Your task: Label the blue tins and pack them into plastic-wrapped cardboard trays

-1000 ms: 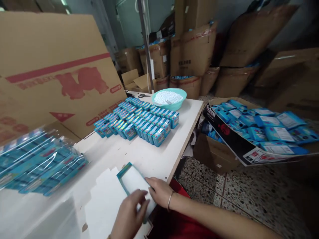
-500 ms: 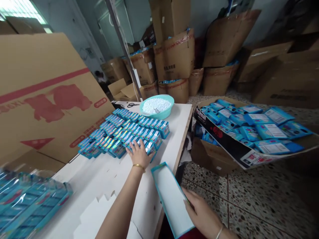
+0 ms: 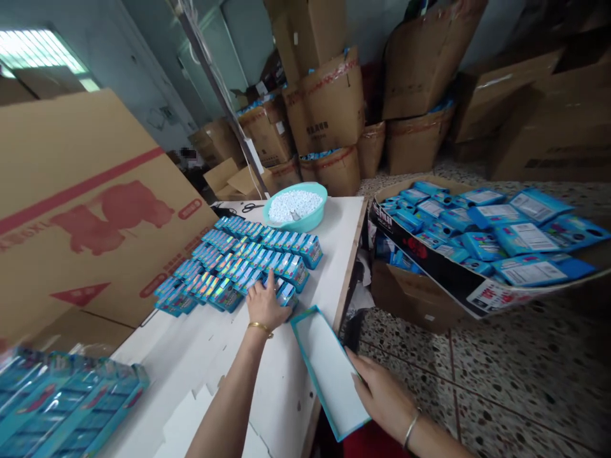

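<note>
My right hand [image 3: 382,391] is closed around the right side of a shallow, open tray-like box [image 3: 329,375] with a blue rim and a bare white inside. It tilts over the table's front edge. My left hand [image 3: 266,304] reaches over the near end of the rows of small blue boxes [image 3: 252,257]. Its fingers bend over the tops while the thumb lies at the near side, gripping a few of them. The undersides of the fingers are hidden.
A turquoise basin [image 3: 312,219] of small white pieces stands at the table's [image 3: 267,388] far end, near scissors [image 3: 251,207]. Wrapped blue packs [image 3: 71,407] sit at left, below a large carton [image 3: 95,191]. At right, a carton [image 3: 429,270] holds many blue boxes. Stacked cartons [image 3: 324,121] fill the back.
My left hand's fingers have gone from spread flat on the boxes to more bent, drawn slightly nearer. The tray-like box stays in my right hand, shifted a little. The view has tilted slightly.
</note>
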{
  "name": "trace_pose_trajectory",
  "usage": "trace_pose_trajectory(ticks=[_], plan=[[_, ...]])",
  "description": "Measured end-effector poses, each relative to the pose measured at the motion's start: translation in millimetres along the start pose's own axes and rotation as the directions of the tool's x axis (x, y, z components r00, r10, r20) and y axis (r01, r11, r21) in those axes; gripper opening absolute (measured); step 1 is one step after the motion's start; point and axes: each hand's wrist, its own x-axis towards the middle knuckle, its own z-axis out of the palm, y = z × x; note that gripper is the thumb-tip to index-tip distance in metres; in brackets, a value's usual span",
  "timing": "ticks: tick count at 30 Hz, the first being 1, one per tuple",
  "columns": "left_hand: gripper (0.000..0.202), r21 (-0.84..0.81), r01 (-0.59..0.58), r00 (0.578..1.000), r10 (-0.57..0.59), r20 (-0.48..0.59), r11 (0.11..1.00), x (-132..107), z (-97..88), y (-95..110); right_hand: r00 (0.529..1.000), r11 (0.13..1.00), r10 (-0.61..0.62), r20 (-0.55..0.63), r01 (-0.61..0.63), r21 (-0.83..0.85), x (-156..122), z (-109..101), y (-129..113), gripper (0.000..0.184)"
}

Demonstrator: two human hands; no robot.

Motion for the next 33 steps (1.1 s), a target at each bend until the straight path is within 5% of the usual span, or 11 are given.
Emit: trace_pose_trajectory(ticks=[3,8,13,19,23,28,33], plan=[[0.100,-0.108,0.078,0.997,-0.079,-0.005,0.991,-11,-11.4,-21,0.998,0.998,0.005,0.057,-0.002,-0.056,6,-3,-9,0.056],[0.106,-0.239,-0.140,0.967,0.080,-0.243,0.961,-52,-41.9,-53,0.979,0.988,0.012,0.205,0.020,-0.153,9,-12,-29,0.056],[0.108,-0.335,-0.162,0.945,0.049,-0.322,0.928,-90,-62.9,-54,0.970,0.981,0.004,0.242,0.044,-0.191,11,-7,-39,0.055],[0.108,-0.469,-0.185,0.979,0.201,-0.015,0.863,-108,-43.2,-34,0.975,0.983,-0.011,0.221,0.052,-0.178,17,-3,-42,0.057],[0.108,-0.320,-0.181,0.955,0.243,0.168,0.930,-104,-28.6,-14,0.975,0.984,-0.021,0.221,0.059,-0.168,18,-1,-43,0.057],[0.101,-0.110,-0.218,0.965,0.231,0.125,0.970,-95,-15.6,1,0.974,0.988,-0.029,0.224,0.062,-0.139,21,2,-43,0.056],[0.102,-0.220,-0.249,0.943,0.287,0.165,0.943,-60,-10.2,-26,0.982,0.997,-0.049,0.183,0.059,-0.049,29,4,-37,0.052]])
